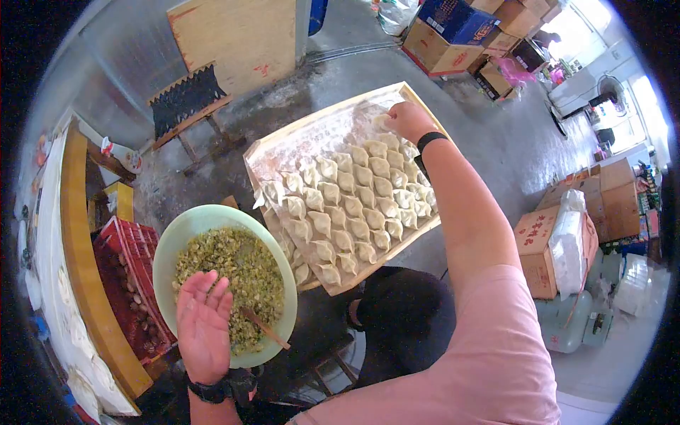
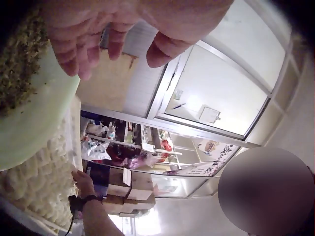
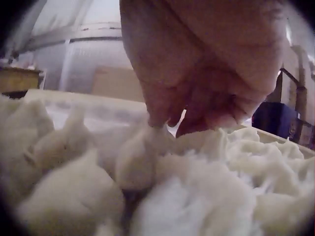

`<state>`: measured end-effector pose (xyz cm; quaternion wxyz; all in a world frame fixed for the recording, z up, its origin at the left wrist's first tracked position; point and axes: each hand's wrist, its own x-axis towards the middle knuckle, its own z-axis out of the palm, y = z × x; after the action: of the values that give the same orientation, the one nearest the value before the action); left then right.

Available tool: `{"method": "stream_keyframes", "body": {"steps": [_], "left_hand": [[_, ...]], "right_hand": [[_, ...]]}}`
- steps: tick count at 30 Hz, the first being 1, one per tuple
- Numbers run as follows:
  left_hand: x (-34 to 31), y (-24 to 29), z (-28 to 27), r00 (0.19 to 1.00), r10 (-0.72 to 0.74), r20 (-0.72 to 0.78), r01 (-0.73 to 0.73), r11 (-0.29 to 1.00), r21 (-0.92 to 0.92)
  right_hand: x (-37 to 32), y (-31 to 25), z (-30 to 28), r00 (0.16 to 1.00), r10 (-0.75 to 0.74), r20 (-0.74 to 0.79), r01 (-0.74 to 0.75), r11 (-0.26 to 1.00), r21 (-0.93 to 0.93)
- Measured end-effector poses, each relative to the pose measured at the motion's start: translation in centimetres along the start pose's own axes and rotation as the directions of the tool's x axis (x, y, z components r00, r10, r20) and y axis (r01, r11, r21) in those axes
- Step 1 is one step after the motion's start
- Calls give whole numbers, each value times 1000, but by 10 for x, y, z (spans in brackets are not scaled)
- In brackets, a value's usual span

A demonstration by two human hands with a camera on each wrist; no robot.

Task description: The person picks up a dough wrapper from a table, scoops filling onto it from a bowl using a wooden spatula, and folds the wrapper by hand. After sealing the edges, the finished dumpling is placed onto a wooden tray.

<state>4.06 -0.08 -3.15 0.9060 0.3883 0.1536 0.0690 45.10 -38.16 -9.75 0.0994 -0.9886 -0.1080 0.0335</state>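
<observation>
At the far right corner of a floured wooden tray (image 1: 312, 134), my right hand (image 1: 413, 122) reaches down among rows of dumplings (image 1: 329, 191). In the right wrist view its fingertips (image 3: 160, 118) pinch the top of one dumpling (image 3: 135, 160), with others close around it. My left hand (image 1: 205, 329) is palm up with relaxed fingers, holding nothing, over the near side of a pale green bowl (image 1: 164, 269). Chopped green filling (image 1: 227, 248) fills that bowl, and a wooden spoon handle (image 1: 265, 328) leans out over its rim.
Left of the bowl stands a red crate (image 1: 145, 241) with small roundish items, beside a wooden-edged table (image 1: 71, 227). Cardboard boxes (image 1: 443, 53) are stacked at the back right. More cartons (image 1: 538, 244) and a gas cylinder (image 1: 567, 322) stand on the right.
</observation>
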Motion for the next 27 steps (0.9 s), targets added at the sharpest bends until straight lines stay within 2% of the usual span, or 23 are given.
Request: {"method": "stream_keyframes", "body": {"steps": [9, 12, 15, 18, 24, 27], "left_hand": [[1, -1, -4, 1000, -10, -8, 10, 1000, -3], [1, -1, -3, 1000, -15, -18, 15, 1000, 3], [1, -1, -2, 999, -19, -35, 20, 1000, 14], [2, -1, -3, 999, -23, -37, 24, 1000, 15], [1, -2, -6, 999, -28, -46, 29, 999, 23], [0, -1, -5, 998, -31, -60, 33, 999, 33]], "right_hand": [[-2, 8, 3, 1000, 23, 21, -24, 997, 75], [0, 14, 10, 995, 82, -48, -79, 996, 51], [0, 14, 9, 994, 103, -34, -103, 995, -8], [-8, 11, 8, 996, -8, -94, 8, 1000, 0], [-16, -8, -5, 999, 43, -20, -46, 988, -148], [-15, -4, -1, 1000, 6, -10, -8, 985, -172]]}}
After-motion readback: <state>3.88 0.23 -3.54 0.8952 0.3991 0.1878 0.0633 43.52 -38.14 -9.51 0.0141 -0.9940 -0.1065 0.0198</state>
